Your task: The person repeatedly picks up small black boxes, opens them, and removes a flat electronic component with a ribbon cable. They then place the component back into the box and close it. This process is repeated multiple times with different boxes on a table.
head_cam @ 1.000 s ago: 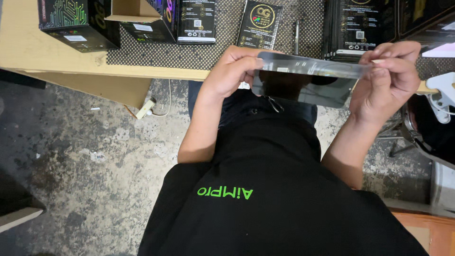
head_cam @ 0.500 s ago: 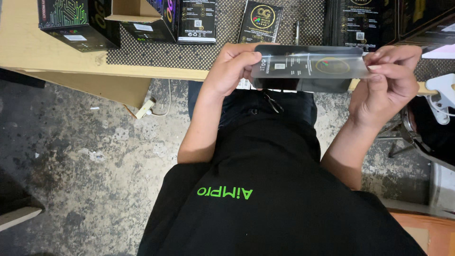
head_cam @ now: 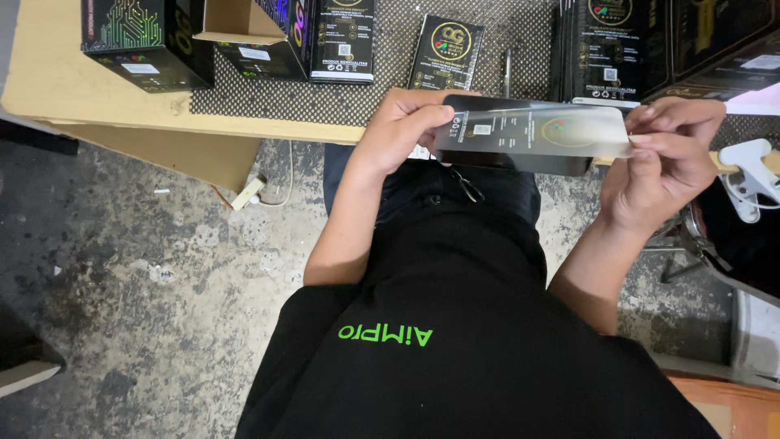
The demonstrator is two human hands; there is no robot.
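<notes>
My two hands hold a flat, long black package (head_cam: 528,134) in a glossy clear sleeve, level in front of my chest at the table's edge. My left hand (head_cam: 400,130) grips its left end with thumb and fingers. At the other end my right hand (head_cam: 668,158) pinches the sleeve's edge. The package face shows small printed labels and a round coloured emblem. A second dark layer shows just below the sleeve.
A wooden table (head_cam: 57,77) with a black patterned mat (head_cam: 390,77) carries several black boxes (head_cam: 142,41) and flat black packets (head_cam: 445,53). An open cardboard box (head_cam: 240,20) stands at the back. Concrete floor (head_cam: 146,293) lies to the left. A white tool (head_cam: 751,167) is at the right.
The package has tilted from edge-on to face-up, so its printed face now shows. Both hands kept their grip on its ends.
</notes>
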